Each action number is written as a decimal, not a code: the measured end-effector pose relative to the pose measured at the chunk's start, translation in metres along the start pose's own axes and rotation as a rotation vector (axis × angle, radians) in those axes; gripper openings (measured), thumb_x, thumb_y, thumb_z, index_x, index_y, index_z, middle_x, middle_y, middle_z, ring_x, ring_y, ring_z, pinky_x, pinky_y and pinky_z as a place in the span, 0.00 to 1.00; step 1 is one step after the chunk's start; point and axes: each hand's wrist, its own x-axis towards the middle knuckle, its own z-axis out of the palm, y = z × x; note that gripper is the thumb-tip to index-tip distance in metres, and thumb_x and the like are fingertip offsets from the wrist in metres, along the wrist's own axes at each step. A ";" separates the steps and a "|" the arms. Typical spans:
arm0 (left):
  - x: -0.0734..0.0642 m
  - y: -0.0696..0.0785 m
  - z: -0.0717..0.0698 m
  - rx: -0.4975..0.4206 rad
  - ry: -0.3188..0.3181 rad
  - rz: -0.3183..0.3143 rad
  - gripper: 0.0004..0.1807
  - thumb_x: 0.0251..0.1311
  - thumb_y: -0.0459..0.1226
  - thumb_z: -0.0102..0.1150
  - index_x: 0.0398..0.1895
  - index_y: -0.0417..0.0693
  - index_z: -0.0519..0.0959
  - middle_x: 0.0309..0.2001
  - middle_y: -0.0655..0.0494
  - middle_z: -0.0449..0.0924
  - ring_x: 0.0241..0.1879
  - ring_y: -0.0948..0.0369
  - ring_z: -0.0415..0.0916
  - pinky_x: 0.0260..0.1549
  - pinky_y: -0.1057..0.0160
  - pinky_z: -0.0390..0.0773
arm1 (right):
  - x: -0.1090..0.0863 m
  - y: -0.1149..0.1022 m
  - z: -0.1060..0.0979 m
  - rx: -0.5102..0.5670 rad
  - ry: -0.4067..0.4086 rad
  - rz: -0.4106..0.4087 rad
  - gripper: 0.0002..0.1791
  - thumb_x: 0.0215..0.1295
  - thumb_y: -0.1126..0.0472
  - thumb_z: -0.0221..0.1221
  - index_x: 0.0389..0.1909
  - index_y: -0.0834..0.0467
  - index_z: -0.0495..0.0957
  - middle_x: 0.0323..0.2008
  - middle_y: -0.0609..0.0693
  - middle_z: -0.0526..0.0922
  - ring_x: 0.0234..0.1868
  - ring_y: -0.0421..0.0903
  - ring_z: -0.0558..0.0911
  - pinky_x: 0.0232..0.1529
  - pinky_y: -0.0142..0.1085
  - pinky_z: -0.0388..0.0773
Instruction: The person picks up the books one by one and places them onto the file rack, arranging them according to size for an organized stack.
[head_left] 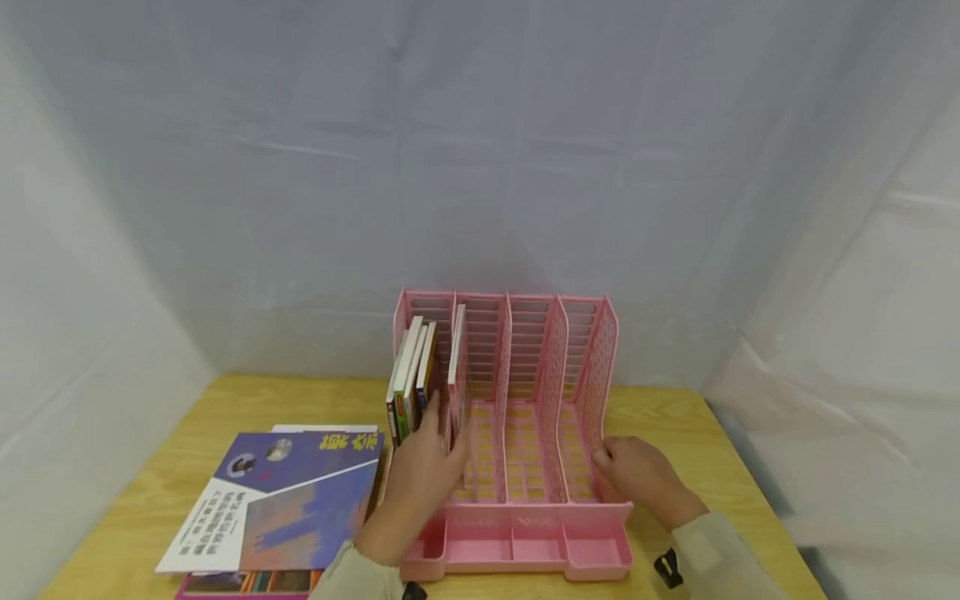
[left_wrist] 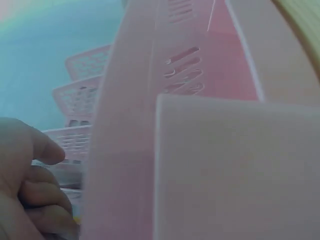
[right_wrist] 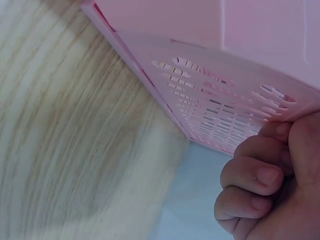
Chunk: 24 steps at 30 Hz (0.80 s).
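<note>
A pink desk file organizer with upright slots and small front trays stands on the table. Several thin books lean together upright in its leftmost slot. My left hand is at the front of that slot, thumb and fingers on either side of the lower edge of a thin white-edged book by the first divider; the left wrist view shows those fingers bent, the contact largely hidden. With curled fingers, my right hand grips the organizer's right side wall, near its front lower end.
Left of the organizer lies a stack of larger books, a purple and white one on top and a magenta-edged one beneath. The wooden table meets pale sheeting behind and at both sides.
</note>
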 end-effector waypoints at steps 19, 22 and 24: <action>-0.031 -0.078 -0.071 0.111 -0.001 -0.145 0.20 0.76 0.49 0.52 0.62 0.48 0.78 0.14 0.60 0.66 0.12 0.62 0.60 0.10 0.64 0.60 | -0.002 -0.005 0.000 0.033 -0.009 0.062 0.25 0.80 0.55 0.47 0.17 0.54 0.66 0.16 0.47 0.67 0.19 0.43 0.65 0.28 0.39 0.65; -0.030 -0.082 -0.062 0.101 -0.014 -0.146 0.30 0.77 0.53 0.51 0.73 0.46 0.71 0.15 0.60 0.66 0.12 0.62 0.61 0.11 0.63 0.62 | -0.003 -0.005 0.000 0.030 -0.002 0.058 0.24 0.80 0.54 0.47 0.18 0.54 0.67 0.17 0.47 0.67 0.20 0.44 0.66 0.29 0.39 0.66; -0.031 -0.083 -0.057 0.112 -0.001 -0.128 0.31 0.76 0.52 0.53 0.74 0.45 0.70 0.14 0.60 0.65 0.12 0.62 0.60 0.10 0.63 0.62 | -0.004 -0.006 0.000 0.041 -0.003 0.058 0.24 0.80 0.54 0.47 0.18 0.54 0.66 0.17 0.48 0.67 0.20 0.44 0.66 0.28 0.39 0.66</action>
